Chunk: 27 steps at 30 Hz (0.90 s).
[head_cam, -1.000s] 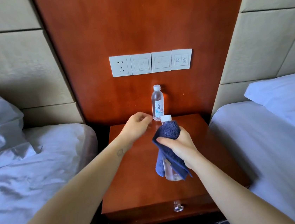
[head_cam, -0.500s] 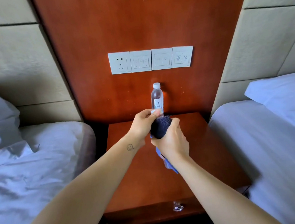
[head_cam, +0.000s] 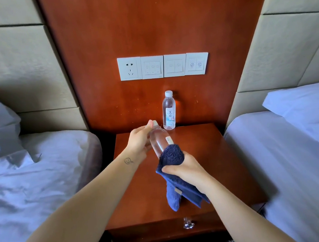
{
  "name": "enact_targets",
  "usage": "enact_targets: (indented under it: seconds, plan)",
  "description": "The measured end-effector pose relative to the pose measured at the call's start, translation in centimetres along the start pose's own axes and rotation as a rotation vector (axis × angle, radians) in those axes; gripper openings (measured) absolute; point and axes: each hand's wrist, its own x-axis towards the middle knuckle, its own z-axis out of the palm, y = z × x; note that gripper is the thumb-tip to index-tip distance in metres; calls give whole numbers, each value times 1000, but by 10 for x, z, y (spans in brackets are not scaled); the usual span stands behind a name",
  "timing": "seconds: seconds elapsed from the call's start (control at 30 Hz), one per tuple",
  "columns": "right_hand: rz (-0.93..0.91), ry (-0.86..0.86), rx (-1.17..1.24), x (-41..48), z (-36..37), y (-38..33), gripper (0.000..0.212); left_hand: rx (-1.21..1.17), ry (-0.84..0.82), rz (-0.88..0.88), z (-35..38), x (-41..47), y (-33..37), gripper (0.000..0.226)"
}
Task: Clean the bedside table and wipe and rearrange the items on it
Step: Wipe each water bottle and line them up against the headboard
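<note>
One second ago the right hand alone was carrying the bottle upright with the cloth around it, and the left hand was apart from it. Now the left hand [head_cam: 140,141] has taken the bottle [head_cam: 160,142] at its neck end, with the fingers curled around it just under the white cap, and the bottle is tilted with the cap toward 11 o'clock. The right hand [head_cam: 185,167] grips the blue cloth [head_cam: 171,156] closed around the bottom end of the bottle, and the loose part of the cloth hangs down toward 6 o'clock. Half a second ago the cloth was up at the cap, so it has travelled along the whole body. I judge this to be one wiping stroke, nearly finished. The bottle is held in the air above the middle of the bedside table [head_cam: 214,154] and does not touch it. The second bottle [head_cam: 169,110] stands upright at the 12 o'clock edge of the table, against the wooden wall, and has not moved. Probably the held bottle can soon go down beside it, and after this the table top is free for wiping.
</note>
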Motion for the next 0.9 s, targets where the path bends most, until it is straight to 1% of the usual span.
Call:
enact_targets:
  seconds: [0.07,0.13,0.23,0.27,0.3,0.4,0.47,0.5,0.57,0.63,0.67,0.73,0.77,0.83,0.87,0.9]
  plan:
    - [1,-91,87,-5,-2,1,42,-25,5,5,-3,-4,-6,35]
    - [-8,-97,93,-7,0,4,45,-58,-3,-8,-5,-10,-12,35]
    - [-12,-58,82,-13,11,8,54,20,-105,-75,-7,-23,-16,48]
    - [-16,-39,71,-16,14,8,55,45,-138,-87,-6,-26,-17,50]
    - [-24,-20,64,-19,18,7,55,37,-150,-91,-4,-30,-17,47]
    - [-59,46,38,-28,25,3,63,-69,-144,-81,0,-42,-13,31]
    - [-78,75,3,-38,26,-1,65,-136,-157,-86,0,-51,-13,24]
    - [-88,90,-21,-44,25,-2,62,-153,-160,-93,0,-55,-15,24]
    - [-93,119,-69,-55,25,-4,60,-151,-161,-96,-2,-63,-20,30]
    - [-89,143,-114,-64,31,-3,62,-155,-136,-71,-2,-68,-27,37]
    - [-87,166,-141,-67,37,-3,64,-159,-104,-50,-2,-70,-30,38]
    - [-101,259,-275,-73,50,-1,65,-144,-2,-19,-1,-73,-33,37]
    - [-136,348,-421,-75,55,1,66,-133,62,-23,0,-75,-35,38]
    - [-284,563,-723,-78,65,10,67,-135,178,-55,3,-78,-38,48]
    - [-345,635,-807,-81,69,14,68,-127,221,-70,3,-79,-39,53]
    - [-374,664,-831,-84,71,17,68,-107,242,-75,4,-81,-40,56]
